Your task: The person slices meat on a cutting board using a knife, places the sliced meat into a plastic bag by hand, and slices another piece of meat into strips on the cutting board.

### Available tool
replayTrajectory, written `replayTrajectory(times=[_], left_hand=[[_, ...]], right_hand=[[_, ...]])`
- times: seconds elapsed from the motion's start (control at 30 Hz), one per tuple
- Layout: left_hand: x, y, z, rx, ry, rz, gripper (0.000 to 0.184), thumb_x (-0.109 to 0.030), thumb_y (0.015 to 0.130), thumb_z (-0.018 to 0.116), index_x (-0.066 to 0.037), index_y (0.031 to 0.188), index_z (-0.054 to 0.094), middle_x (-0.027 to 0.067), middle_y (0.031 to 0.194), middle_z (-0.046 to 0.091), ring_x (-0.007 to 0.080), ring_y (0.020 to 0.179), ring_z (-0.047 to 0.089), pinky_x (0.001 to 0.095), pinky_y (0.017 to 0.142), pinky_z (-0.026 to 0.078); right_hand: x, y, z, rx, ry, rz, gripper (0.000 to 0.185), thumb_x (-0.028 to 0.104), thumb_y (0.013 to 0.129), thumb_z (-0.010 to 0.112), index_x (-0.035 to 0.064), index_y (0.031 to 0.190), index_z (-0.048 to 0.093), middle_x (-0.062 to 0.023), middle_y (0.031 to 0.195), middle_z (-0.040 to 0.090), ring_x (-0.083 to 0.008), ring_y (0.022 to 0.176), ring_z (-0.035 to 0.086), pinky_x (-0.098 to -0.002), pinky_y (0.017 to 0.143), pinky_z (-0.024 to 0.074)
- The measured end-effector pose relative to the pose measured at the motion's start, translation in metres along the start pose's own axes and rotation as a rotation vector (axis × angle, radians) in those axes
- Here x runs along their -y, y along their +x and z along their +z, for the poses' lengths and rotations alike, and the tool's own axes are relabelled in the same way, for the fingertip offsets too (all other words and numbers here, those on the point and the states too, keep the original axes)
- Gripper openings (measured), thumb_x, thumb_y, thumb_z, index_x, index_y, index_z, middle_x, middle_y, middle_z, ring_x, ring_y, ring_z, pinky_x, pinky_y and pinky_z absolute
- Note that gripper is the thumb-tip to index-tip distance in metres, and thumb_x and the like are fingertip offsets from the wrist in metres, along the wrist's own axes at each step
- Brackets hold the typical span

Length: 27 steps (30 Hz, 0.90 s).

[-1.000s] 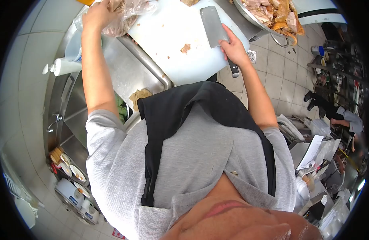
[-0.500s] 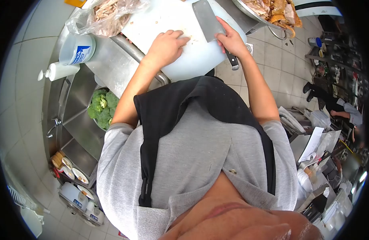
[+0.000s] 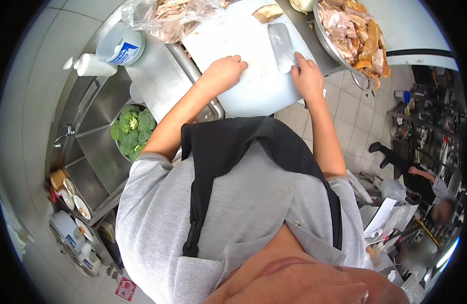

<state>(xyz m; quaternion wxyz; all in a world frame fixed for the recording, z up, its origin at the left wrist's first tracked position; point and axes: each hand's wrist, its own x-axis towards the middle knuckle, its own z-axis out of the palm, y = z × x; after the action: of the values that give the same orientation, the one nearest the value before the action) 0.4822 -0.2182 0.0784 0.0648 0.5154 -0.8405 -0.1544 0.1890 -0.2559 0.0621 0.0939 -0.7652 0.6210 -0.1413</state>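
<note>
Pale wall tiles are lining the left, and a white pump bottle is standing near a metal sink. Beside the bottle, a tub with a blue label is sitting on the counter, while broccoli is lying by the sink. Farther right, a clear bag of meat is resting near the board's far left corner. Over the white cutting board, the left hand is keeping its fingers curled; I cannot tell whether they are holding anything. One brown-edged piece is lying toward the board's far edge. Over the board's right part, the cleaver is showing its blade broadside, and the right hand is closely gripping its handle. Rightmost, a metal bowl is holding meat chunks.
</note>
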Motion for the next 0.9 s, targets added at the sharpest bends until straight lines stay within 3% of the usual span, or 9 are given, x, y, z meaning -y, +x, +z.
replayTrajectory(times=[0.27, 0.33, 0.4, 0.47, 0.5, 0.57, 0.7, 0.77, 0.9], left_hand=[[0.023, 0.013, -0.005, -0.015, 0.002, -0.151, 0.014, -0.005, 0.083, 0.067, -0.003, 0.096, 0.066, 0.0154, 0.095, 0.067, 0.0373, 0.094, 0.07, 0.0492, 0.084, 0.058], [0.031, 0.01, -0.032, -0.241, -0.119, -0.086, 0.014, -0.007, 0.084, 0.067, -0.004, 0.097, 0.069, 0.0151, 0.1, 0.07, 0.0362, 0.097, 0.071, 0.0474, 0.086, 0.058], [0.044, 0.01, -0.076, -0.629, -0.084, -0.039, 0.017, -0.012, 0.083, 0.07, -0.005, 0.099, 0.07, 0.0175, 0.098, 0.07, 0.0382, 0.095, 0.071, 0.0479, 0.083, 0.059], [0.068, 0.017, -0.11, -0.852, -0.031, -0.128, 0.021, -0.014, 0.084, 0.073, -0.006, 0.103, 0.073, 0.0153, 0.103, 0.071, 0.0376, 0.097, 0.071, 0.0468, 0.085, 0.059], [0.092, 0.019, -0.112, -0.861, -0.029, -0.135, 0.021, -0.014, 0.084, 0.073, -0.006, 0.103, 0.073, 0.0153, 0.103, 0.071, 0.0376, 0.097, 0.071, 0.0468, 0.085, 0.059], [0.136, 0.024, -0.116, -0.775, 0.373, -0.191, 0.021, -0.02, 0.091, 0.07, -0.007, 0.107, 0.077, 0.014, 0.111, 0.074, 0.0352, 0.106, 0.071, 0.0471, 0.091, 0.058], [0.143, 0.016, -0.139, -0.704, 0.166, -0.355, 0.023, -0.023, 0.093, 0.069, -0.007, 0.108, 0.078, 0.0138, 0.116, 0.074, 0.0354, 0.107, 0.071, 0.0476, 0.093, 0.057], [0.159, 0.015, -0.15, -0.565, 0.176, -0.589, 0.024, -0.025, 0.095, 0.069, -0.006, 0.106, 0.078, 0.0129, 0.124, 0.073, 0.035, 0.109, 0.07, 0.0473, 0.094, 0.057], [0.194, 0.014, -0.147, -0.599, 0.291, -0.617, 0.025, -0.026, 0.092, 0.07, -0.005, 0.105, 0.076, 0.015, 0.114, 0.073, 0.0364, 0.105, 0.071, 0.0502, 0.092, 0.057]], right_hand=[[0.012, -0.001, -0.016, -0.037, -0.052, -0.108, 0.043, 0.023, 0.093, 0.069, 0.0136, 0.135, 0.069, -0.0116, 0.113, 0.069, -0.033, 0.107, 0.066, -0.0482, 0.089, 0.0568], [0.017, 0.003, -0.026, -0.04, -0.038, -0.126, 0.043, 0.022, 0.092, 0.069, 0.0132, 0.134, 0.07, -0.0112, 0.115, 0.069, -0.0326, 0.107, 0.066, -0.0478, 0.09, 0.0567], [0.025, 0.006, -0.036, -0.045, 0.033, -0.168, 0.041, 0.021, 0.092, 0.07, 0.0125, 0.132, 0.071, -0.0099, 0.117, 0.07, -0.0316, 0.109, 0.066, -0.0467, 0.09, 0.0566], [0.036, 0.016, -0.041, -0.088, 0.063, -0.228, 0.038, 0.02, 0.091, 0.071, 0.0122, 0.129, 0.072, -0.0096, 0.115, 0.071, -0.0315, 0.108, 0.067, -0.0458, 0.089, 0.0567], [0.044, 0.021, -0.042, -0.128, 0.098, -0.285, 0.036, 0.019, 0.091, 0.072, 0.0119, 0.126, 0.074, -0.0093, 0.114, 0.072, -0.0314, 0.108, 0.067, -0.045, 0.088, 0.0568], [0.06, 0.04, -0.043, -0.147, 0.137, -0.354, 0.034, 0.018, 0.092, 0.072, 0.013, 0.125, 0.074, -0.0083, 0.113, 0.073, -0.0303, 0.107, 0.068, -0.0427, 0.088, 0.0569], [0.12, 0.099, -0.043, -0.271, 0.304, -0.556, 0.026, 0.016, 0.093, 0.072, 0.0138, 0.118, 0.077, -0.0066, 0.104, 0.075, -0.0289, 0.096, 0.071, -0.0404, 0.082, 0.0579], [0.157, 0.135, -0.031, -0.248, 0.332, -0.632, 0.025, 0.014, 0.092, 0.071, 0.0132, 0.116, 0.077, -0.0074, 0.103, 0.075, -0.0283, 0.093, 0.072, -0.0395, 0.081, 0.0583], [0.219, 0.196, 0.014, -0.354, 0.176, -0.701, 0.027, 0.022, 0.09, 0.072, 0.0139, 0.115, 0.078, -0.009, 0.099, 0.075, -0.0301, 0.095, 0.072, -0.0431, 0.085, 0.059]])
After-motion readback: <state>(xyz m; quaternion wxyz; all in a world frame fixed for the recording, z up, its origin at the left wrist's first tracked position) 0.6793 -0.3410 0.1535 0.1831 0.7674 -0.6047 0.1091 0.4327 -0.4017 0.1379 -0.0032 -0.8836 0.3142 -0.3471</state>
